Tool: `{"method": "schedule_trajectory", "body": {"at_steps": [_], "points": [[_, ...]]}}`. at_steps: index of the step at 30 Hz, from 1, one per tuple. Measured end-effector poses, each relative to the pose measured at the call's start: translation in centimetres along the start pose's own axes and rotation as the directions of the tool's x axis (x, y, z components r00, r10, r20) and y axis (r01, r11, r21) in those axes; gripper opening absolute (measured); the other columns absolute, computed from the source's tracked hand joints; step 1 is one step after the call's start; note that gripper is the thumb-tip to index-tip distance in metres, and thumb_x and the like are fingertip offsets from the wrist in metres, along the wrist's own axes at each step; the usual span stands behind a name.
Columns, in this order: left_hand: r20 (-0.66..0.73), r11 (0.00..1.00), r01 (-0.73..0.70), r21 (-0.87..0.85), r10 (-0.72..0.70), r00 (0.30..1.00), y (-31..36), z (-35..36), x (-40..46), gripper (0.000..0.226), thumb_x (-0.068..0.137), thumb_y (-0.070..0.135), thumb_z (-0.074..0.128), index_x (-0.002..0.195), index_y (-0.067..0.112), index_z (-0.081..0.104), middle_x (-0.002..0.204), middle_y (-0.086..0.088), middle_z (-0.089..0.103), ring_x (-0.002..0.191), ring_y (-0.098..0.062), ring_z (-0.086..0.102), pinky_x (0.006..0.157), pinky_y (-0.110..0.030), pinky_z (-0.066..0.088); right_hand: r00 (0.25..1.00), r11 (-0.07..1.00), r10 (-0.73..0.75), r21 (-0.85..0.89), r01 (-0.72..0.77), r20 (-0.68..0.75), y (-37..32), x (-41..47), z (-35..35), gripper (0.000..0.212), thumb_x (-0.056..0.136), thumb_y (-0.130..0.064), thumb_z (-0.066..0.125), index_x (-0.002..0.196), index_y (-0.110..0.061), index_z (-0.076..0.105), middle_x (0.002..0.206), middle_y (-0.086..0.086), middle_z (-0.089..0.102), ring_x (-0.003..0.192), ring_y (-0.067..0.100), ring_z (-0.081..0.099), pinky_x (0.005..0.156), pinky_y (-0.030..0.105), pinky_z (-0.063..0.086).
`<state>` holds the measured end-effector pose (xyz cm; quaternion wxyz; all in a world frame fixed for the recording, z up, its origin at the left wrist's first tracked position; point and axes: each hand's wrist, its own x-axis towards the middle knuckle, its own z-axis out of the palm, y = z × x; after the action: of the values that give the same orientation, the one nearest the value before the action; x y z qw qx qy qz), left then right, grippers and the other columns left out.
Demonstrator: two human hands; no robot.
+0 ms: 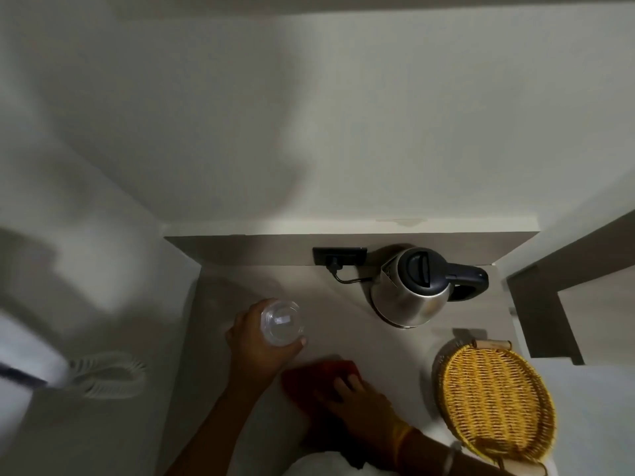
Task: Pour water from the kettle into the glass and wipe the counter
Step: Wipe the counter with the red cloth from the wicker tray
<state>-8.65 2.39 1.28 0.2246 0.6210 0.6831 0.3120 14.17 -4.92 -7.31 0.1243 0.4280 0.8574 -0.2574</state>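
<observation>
Your left hand (254, 345) has its grip wrapped around the glass (282, 323), thumb at the near side of the rim, fingers hidden behind the wall; whether the base touches the counter (343, 324) or hangs just above it cannot be told from above. The glass is clear, thin-walled and looks empty, so judge it light, rigid, breakable and slick if wet: hold low on the wall, firm but not squeezing. Your right hand (357, 400) lies flat, fingers spread and pressed on the red cloth (309, 376), which sits on the counter near its front edge, just right of the glass. The cloth is soft and limp and will bunch; keep the palm down or gather a fold to pull it. The kettle (409, 290) stands upright at the back of the counter, lid shut, cord (347, 280) running to the wall socket (339, 255), well apart from both hands. Steel body, probably heavy if filled and possibly hot: take it only by the dark handle (469, 280), which points right. A wicker tray (494, 400) sits at the right, clear of the work.
</observation>
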Motion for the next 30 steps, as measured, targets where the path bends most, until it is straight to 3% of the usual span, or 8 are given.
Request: {"method": "schedule_trajectory", "body": {"at_steps": [1,4,7,14,18,23,25,30], "points": [[-0.006,1.0,0.004,0.005,-0.004,1.0,-0.1,-0.2,0.1,0.08,0.049,0.065,0.086,0.119,0.057,0.05,0.116,0.037,0.055,0.11,-0.011,0.059,0.094,-0.048,0.052,0.999,0.998,0.036,-0.041,-0.038,-0.039,0.7,-1.4,0.6,0.054,0.088,-0.045,0.042,0.14,-0.047,0.058,0.126,0.004,0.062,0.101,0.032,0.071,0.068,0.045,0.064],[0.003,1.0,-0.007,0.005,0.007,1.0,-0.4,-0.1,0.1,0.08,0.049,0.065,0.086,0.12,0.062,0.048,0.115,0.038,0.053,0.11,-0.01,0.058,0.095,-0.047,0.053,0.942,0.939,0.334,0.069,-0.336,0.046,4.0,-1.9,-0.2,0.076,0.095,-0.041,0.056,0.162,-0.03,0.021,0.151,0.013,0.032,0.133,0.04,0.045,0.105,0.052,0.049],[0.022,1.0,0.023,-0.021,-0.022,1.0,0.2,0.7,-0.4,0.081,0.047,0.062,0.086,0.118,0.065,0.047,0.113,0.035,0.054,0.111,-0.014,0.059,0.097,-0.05,0.052,0.865,0.864,0.497,0.129,-0.486,-0.071,4.7,2.2,-3.6,0.091,0.092,-0.034,0.067,0.164,-0.017,0.015,0.15,0.016,0.032,0.131,0.037,0.041,0.11,0.047,0.044],[0.099,0.996,-0.017,-0.091,0.026,0.995,1.9,2.2,-0.1,0.078,0.051,0.06,0.089,0.12,0.061,0.052,0.118,0.027,0.063,0.113,-0.014,0.062,0.097,-0.055,0.052,0.988,0.998,-0.05,0.041,0.045,0.144,-2.1,5.0,-3.3,0.06,0.102,-0.044,0.048,0.159,-0.035,0.031,0.164,0.009,0.031,0.143,0.045,0.035,0.111,0.061,0.04],[0.075,0.995,0.02,-0.093,-0.013,0.997,2.1,2.0,0.0,0.084,0.05,0.062,0.087,0.122,0.068,0.045,0.121,0.034,0.058,0.118,-0.012,0.056,0.1,-0.057,0.048,0.983,0.979,-0.149,-0.127,0.162,0.105,1.0,-1.8,0.7,0.046,0.089,-0.044,0.042,0.126,-0.056,0.066,0.108,-0.011,0.073,0.086,0.016,0.073,0.058,0.03,0.06],[0.09,0.991,0.052,-0.126,-0.041,0.995,1.8,2.5,-0.9,0.081,0.051,0.062,0.089,0.123,0.056,0.054,0.119,0.031,0.061,0.116,-0.011,0.058,0.096,-0.057,0.051,0.962,0.96,0.274,-0.058,-0.274,-0.004,6.9,-1.3,-1.1,0.089,0.093,-0.034,0.065,0.162,-0.039,0.007,0.15,0.011,0.037,0.131,0.033,0.044,0.107,0.047,0.046],[0.09,0.989,0.073,-0.132,-0.062,0.994,1.6,3.0,-1.2,0.078,0.051,0.061,0.09,0.122,0.044,0.06,0.118,0.024,0.065,0.115,-0.013,0.06,0.095,-0.055,0.053,0.927,0.928,0.372,0.032,-0.37,-0.046,5.9,1.7,-3.1,0.1,0.089,-0.037,0.071,0.165,-0.03,0.006,0.153,0.015,0.033,0.132,0.036,0.039,0.112,0.048,0.041],[0.134,0.985,0.122,-0.12,-0.106,0.985,2.3,3.9,-0.8,0.079,0.051,0.054,0.094,0.122,0.039,0.063,0.118,0.018,0.068,0.116,-0.014,0.061,0.098,-0.051,0.053,0.988,0.989,0.141,0.046,-0.144,0.055,1.0,5.3,-4.7,0.087,0.088,-0.046,0.072,0.161,-0.032,0.025,0.164,0.012,0.026,0.144,0.043,0.03,0.118,0.058,0.032]]}}
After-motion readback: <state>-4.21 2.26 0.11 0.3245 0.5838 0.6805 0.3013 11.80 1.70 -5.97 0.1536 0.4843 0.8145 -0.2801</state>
